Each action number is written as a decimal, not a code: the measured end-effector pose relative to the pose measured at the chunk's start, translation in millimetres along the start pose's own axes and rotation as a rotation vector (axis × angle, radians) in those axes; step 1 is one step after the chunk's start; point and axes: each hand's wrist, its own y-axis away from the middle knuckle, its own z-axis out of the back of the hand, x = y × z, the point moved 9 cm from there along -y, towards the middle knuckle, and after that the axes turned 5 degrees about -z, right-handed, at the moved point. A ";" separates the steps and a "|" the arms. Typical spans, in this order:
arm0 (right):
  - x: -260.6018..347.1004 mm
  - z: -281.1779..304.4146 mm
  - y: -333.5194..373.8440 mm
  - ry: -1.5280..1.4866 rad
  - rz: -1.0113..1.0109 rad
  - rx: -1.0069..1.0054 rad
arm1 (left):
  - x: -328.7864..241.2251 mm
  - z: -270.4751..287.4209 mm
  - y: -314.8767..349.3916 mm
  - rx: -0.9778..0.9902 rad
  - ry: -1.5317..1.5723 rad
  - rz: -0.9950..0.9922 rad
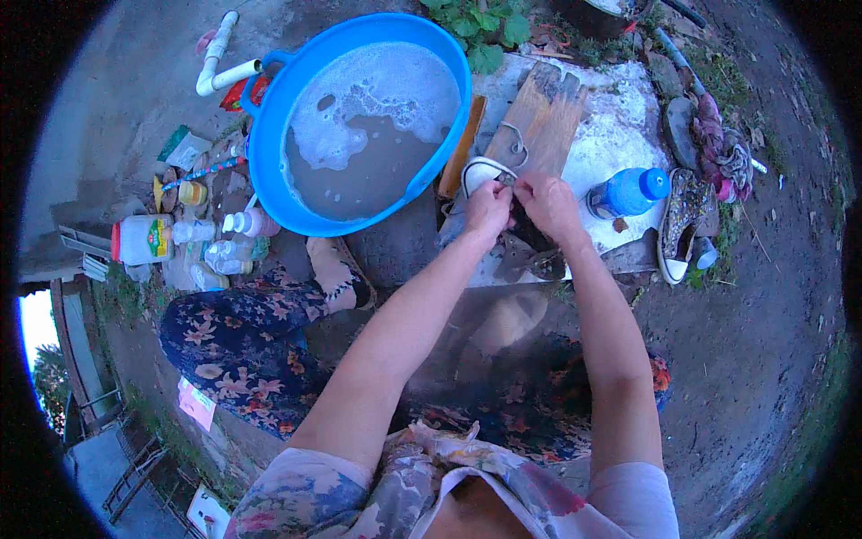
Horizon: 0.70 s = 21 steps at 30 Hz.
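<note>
Here the blue basin [269,153] of sudsy, murky water sits just left of the wooden washboard [539,121] on the white slab [620,135]. At the board's near end lies a sneaker [480,175], both hands on it: left hand [488,211] and right hand [548,205], fingers pinched at its laces. Judging by this, unlacing is underway; next calls for pulling lace free.

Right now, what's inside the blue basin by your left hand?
The blue basin holds murky grey-brown water with white foam across the far side. The water is too cloudy to show whether anything lies on the bottom.
</note>
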 end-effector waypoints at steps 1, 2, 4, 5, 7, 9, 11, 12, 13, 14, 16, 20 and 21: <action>17.4 11.8 1.7 -0.033 0.036 -0.028 | 3.8 4.0 0.0 0.033 -0.041 -0.003; 39.1 36.5 -0.2 -0.156 0.030 -0.033 | 7.1 9.7 0.4 0.065 -0.078 -0.005; 48.1 88.5 -4.0 -0.952 -0.072 0.067 | 28.3 21.7 -12.9 0.036 -0.185 -0.001; 41.4 129.9 3.0 -1.239 -0.103 -0.074 | 35.2 27.0 -15.8 0.030 -0.206 -0.007; 47.4 243.6 31.3 -1.614 0.344 -0.213 | 38.9 29.2 -15.8 0.037 -0.247 -0.019; -29.1 338.2 93.6 -1.464 0.301 -1.026 | 35.7 36.2 -10.0 0.037 -0.327 -0.017; -73.8 402.9 123.9 -1.677 0.789 -0.571 | 39.9 35.6 -13.4 0.028 -0.344 -0.089; -84.8 406.5 135.7 -1.695 0.768 -0.576 | 40.3 33.5 -9.2 0.094 -0.295 -0.050; -93.8 403.0 140.5 -1.649 0.613 -0.535 | 32.2 33.4 -2.9 0.160 -0.247 -0.014; -104.8 401.3 146.2 -1.600 0.463 -0.483 | 28.7 34.9 0.7 0.218 -0.193 0.020; -196.2 480.8 233.3 -1.294 0.471 -0.594 | 24.0 39.6 -6.1 0.274 -0.281 -0.037; -296.6 545.7 446.3 -0.851 -0.320 -1.523 | 16.0 39.6 1.0 0.351 -0.331 -0.018; -320.1 559.3 499.6 -0.770 -0.409 -1.588 | 19.5 41.7 4.1 0.353 -0.303 -0.002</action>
